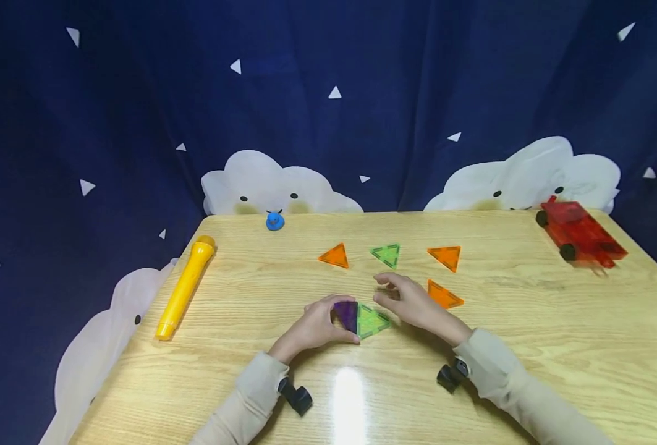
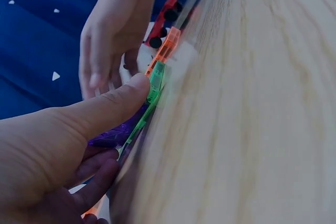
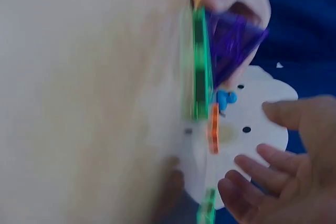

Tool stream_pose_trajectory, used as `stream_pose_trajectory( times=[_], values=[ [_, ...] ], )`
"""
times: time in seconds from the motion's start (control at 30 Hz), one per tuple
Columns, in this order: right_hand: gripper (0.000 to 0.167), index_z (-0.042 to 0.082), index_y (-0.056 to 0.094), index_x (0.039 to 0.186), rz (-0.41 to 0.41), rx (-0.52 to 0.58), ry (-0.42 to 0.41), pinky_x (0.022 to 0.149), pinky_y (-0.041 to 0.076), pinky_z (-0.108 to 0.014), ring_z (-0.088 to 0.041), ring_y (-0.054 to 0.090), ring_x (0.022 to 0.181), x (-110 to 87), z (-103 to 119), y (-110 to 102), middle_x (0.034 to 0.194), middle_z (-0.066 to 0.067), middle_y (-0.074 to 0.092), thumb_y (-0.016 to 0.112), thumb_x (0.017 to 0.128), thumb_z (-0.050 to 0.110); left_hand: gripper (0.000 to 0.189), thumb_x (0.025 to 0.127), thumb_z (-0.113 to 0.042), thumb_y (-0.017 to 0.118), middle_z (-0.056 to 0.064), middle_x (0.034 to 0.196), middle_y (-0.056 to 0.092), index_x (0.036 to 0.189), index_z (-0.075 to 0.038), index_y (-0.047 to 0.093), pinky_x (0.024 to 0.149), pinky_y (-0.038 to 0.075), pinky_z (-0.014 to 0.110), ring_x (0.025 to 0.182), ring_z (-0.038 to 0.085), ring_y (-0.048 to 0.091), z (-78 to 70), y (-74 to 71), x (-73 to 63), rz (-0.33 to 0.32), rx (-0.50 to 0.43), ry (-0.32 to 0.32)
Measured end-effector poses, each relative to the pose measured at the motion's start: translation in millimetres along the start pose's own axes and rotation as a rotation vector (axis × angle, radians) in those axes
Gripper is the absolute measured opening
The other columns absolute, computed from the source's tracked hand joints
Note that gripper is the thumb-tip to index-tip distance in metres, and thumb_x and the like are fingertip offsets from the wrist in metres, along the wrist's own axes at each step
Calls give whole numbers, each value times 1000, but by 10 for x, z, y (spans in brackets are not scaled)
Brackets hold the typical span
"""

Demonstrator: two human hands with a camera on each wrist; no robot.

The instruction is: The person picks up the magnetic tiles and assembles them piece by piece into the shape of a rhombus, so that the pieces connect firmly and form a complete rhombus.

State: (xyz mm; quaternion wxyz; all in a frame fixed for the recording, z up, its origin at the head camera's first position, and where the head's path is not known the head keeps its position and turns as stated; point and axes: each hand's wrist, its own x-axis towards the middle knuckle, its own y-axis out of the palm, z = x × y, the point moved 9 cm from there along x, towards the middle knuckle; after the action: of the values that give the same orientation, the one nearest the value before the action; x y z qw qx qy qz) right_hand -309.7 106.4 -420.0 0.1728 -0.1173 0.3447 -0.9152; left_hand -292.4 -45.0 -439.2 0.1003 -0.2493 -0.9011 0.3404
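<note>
The left grip [image 1: 321, 322] pinches the purple tile [image 1: 347, 315], which tilts up from the table [image 1: 506, 278], its edge against the near green tile [image 1: 370, 321], just right of that grip. The right grip [image 1: 408, 301] is loose, fingers relaxed, grasping nothing, just beyond and right of the near green tile. Of 3 orange tiles [image 1: 444, 296], 1 is beside the right grip, 1 beyond it, 1 beyond the left grip. Beyond the right grip is the far green tile [image 1: 386, 254]. The mic [image 1: 186, 287] lies left of the left grip, the duck [image 1: 274, 221] beyond it, the car [image 1: 584, 233] well right of the right grip
</note>
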Motion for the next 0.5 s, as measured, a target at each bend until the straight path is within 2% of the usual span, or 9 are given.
stream_pose_trajectory(
  times=[0.07, 0.17, 0.33, 0.5],
  values=[
    [52, 0, 41, 140, 35, -12, -9, 98, 40, -52, -37, 48, 123, 84, 17, 8, 139, -19, 47, 56, 97, 24, 74, 69, -34, 85, 9, 133, 56, 132, -9, 55, 103, 22, 57, 123, 27, 50, 0, 1, -6, 6, -6, 0],
    [62, 1, 30, 146, 94, -44, -12, 104, 34, -53, -39, 38, 132, 209, 36, 41, 148, -19, 36, 55, 97, 29, 73, 70, -32, 84, 10, 134, 55, 132, -9, 55, 103, 21, 58, 124, 28, 49, 6, -5, -15, 9, -13, 1],
    [71, 2, 23, 149, 162, -54, -3, 109, 26, -53, -37, 30, 137, 409, 53, 127, 151, -19, 30, 57, 95, 34, 72, 70, -32, 84, 10, 133, 55, 132, -9, 55, 103, 22, 59, 124, 28, 49, 16, -19, -24, 6, -14, 0],
    [77, 6, 14, 152, 222, -2, 18, 109, 24, -54, -34, 28, 139, 563, 85, 232, 153, -18, 28, 57, 95, 36, 73, 69, -32, 85, 9, 132, 57, 131, -9, 56, 102, 24, 57, 121, 26, 51, 29, -22, -20, -4, -7, -2]
  ],
)
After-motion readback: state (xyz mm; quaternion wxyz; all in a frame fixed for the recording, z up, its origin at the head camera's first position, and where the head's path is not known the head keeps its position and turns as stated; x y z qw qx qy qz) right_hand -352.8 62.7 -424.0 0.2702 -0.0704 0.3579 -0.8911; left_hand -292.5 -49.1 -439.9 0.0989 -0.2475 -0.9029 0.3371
